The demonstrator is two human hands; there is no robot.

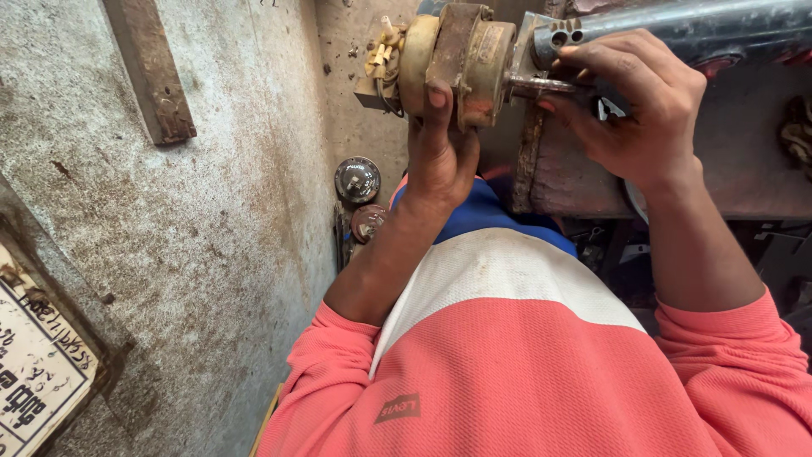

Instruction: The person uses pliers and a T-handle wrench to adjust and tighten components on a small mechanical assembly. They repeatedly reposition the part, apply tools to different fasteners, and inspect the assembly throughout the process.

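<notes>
at the far left a white sign [34, 372] with dark handwritten marks leans low in the corner, set in a dark frame. above it a rusty metal bar [150, 72] is fixed aslant to the stained, speckled grey wall [220, 220], which fills the left half of the view. further right, near the foot of the wall, two round metal parts sit one above the other: a grey domed disc [357, 178] and a smaller reddish-brown disc [368, 222] just beneath it.

next comes the left hand [440, 156], raised from below with its forearm running up out of a pushed-back coral sleeve. its fingers [437, 100] are closed around the underside of a small electric motor [452, 59], the thumb lying up across the casing. the motor is a worn, yellowish round housing with a rusty band around its middle and pale wire connectors at its left end; it is held up in the air near the top of the view, its shaft pointing right.

the right hand [639, 106] is curled over that shaft [541, 85], fingers wrapped close about it where it meets a dark metal tool body [702, 30] running off to the right. whether the shaft sits inside the tool cannot be told. behind the hand lies a rusty brown bench [744, 169]. below, the person's coral, white and blue shirt [524, 355] fills the lower frame.
</notes>
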